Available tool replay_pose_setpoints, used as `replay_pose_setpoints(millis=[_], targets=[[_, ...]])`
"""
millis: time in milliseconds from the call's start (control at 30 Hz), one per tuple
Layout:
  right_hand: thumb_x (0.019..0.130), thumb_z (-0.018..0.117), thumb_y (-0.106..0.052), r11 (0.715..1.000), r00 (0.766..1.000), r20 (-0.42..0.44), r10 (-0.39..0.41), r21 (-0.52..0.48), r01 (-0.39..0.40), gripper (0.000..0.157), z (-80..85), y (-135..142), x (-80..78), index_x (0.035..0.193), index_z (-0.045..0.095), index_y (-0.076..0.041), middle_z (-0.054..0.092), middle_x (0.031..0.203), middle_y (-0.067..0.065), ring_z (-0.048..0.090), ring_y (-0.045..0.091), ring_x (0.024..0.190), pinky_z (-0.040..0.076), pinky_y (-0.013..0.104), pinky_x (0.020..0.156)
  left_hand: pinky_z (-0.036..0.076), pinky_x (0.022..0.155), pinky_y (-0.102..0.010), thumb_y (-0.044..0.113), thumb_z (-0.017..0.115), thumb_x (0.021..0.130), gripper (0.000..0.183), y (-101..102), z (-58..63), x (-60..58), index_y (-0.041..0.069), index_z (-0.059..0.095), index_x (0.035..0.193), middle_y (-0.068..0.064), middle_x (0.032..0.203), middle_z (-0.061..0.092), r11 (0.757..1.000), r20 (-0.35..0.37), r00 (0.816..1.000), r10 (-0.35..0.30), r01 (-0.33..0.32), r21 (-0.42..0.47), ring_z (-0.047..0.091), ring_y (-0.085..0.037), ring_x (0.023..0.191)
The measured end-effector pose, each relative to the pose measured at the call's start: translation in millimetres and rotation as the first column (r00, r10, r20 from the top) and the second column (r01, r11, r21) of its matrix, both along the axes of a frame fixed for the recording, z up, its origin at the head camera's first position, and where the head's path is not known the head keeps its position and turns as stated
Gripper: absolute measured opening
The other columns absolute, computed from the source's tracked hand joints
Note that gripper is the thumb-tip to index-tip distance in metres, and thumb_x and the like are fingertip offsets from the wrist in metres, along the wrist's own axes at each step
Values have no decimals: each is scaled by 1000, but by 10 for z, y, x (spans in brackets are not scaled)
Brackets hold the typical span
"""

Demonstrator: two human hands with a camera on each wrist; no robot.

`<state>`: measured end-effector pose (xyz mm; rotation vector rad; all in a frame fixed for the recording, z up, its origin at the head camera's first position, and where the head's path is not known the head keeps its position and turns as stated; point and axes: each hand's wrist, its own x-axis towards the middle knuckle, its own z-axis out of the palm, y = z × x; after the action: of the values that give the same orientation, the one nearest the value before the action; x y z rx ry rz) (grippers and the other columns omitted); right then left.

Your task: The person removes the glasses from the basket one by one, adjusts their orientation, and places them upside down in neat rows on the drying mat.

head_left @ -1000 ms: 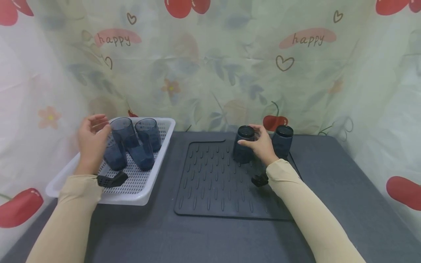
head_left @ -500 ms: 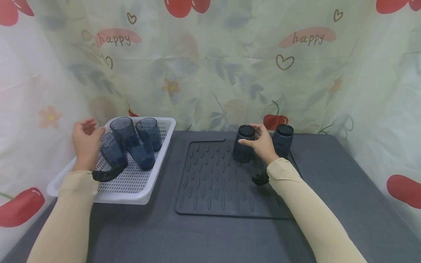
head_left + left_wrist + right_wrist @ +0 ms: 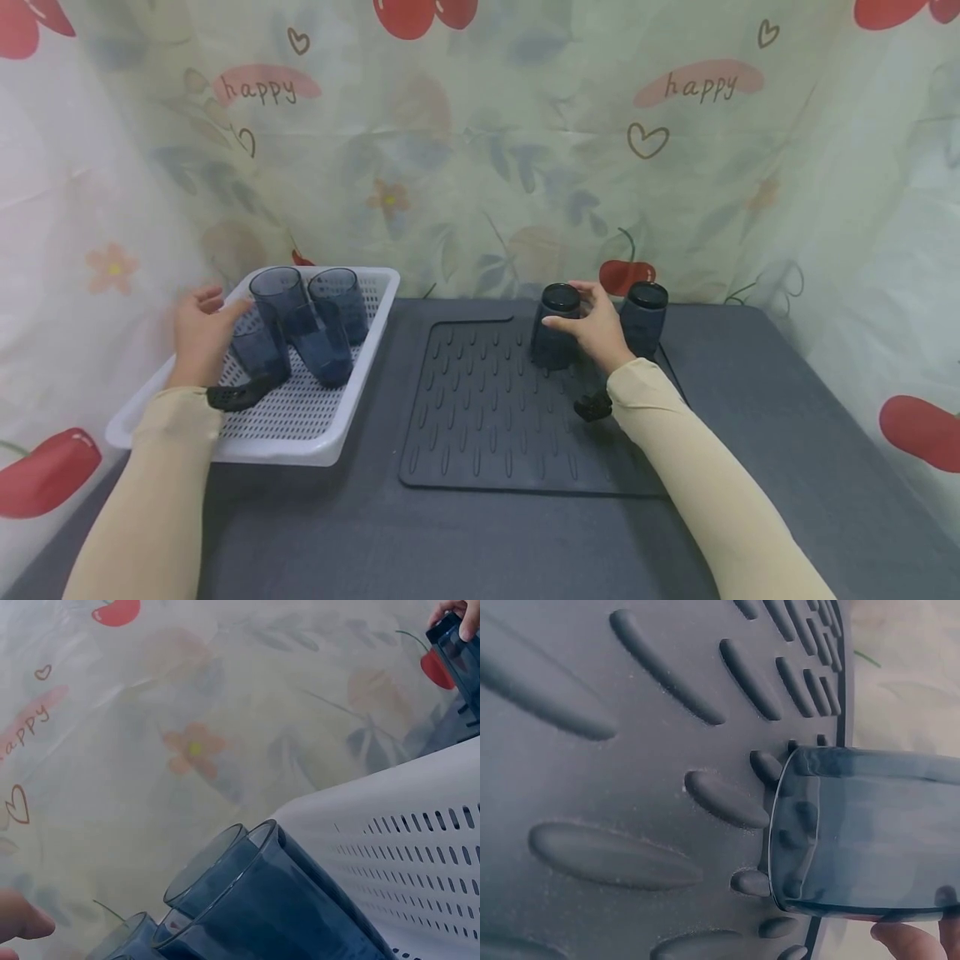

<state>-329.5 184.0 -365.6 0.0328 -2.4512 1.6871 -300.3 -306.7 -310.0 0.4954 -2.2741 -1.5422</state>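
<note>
My right hand holds an upside-down blue-tinted drinking glass between thumb and fingers, near its base. The glass stands rim down on the ribbed black drying mat; the right wrist view shows its rim against the ribs. Just right of that hand, a second upturned glass stands on the mat. My left hand hovers over the left side of a white perforated basket, fingers loosely bent. Nearest to it leans a blue glass; in the left wrist view the fingertips appear apart from the glasses.
Several blue glasses lean mouth up in the basket, close together. Dark grey cloth covers the table. A patterned curtain hangs right behind and along both sides.
My left hand has drawn back to the left from beside the leaning glass, then shifted slightly right again. The right hand and its glass have stayed in place.
</note>
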Motion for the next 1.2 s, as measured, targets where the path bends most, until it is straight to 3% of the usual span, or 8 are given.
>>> replay_pose_setpoints(millis=[367,600,933,1200], targets=[[81,80,-22,1000,1000,8,5,-12,-4,77,30,18,-18,143,36,-16,33,154,10,31,33,143,38,50,109,23,118,-48,34,57,93,80,-20,-17,-17,1,16,153,-23,156,22,994,73,992,-99,96,45,27,-36,141],[81,80,-20,999,1000,-5,29,-25,-29,78,5,21,-33,144,35,-13,37,152,10,37,30,140,41,49,106,19,117,-53,39,57,94,87,-68,-76,-44,2,7,155,-22,160,10,990,141,980,-140,143,-12,16,-40,146],[81,79,-19,1000,1000,-2,20,-18,-20,75,-8,21,-29,142,36,-16,38,151,10,39,29,138,42,48,105,20,116,-56,32,59,93,88,-70,-105,-57,-3,6,153,-29,157,12,979,164,970,-179,191,-64,18,-45,144],[81,79,-19,1000,1000,-3,23,-21,-23,75,-5,16,-31,142,36,-15,39,150,10,41,29,137,43,48,105,16,117,-56,29,62,93,91,-73,-108,-41,-2,1,153,-31,157,5,972,174,961,-214,226,-56,12,-46,145]])
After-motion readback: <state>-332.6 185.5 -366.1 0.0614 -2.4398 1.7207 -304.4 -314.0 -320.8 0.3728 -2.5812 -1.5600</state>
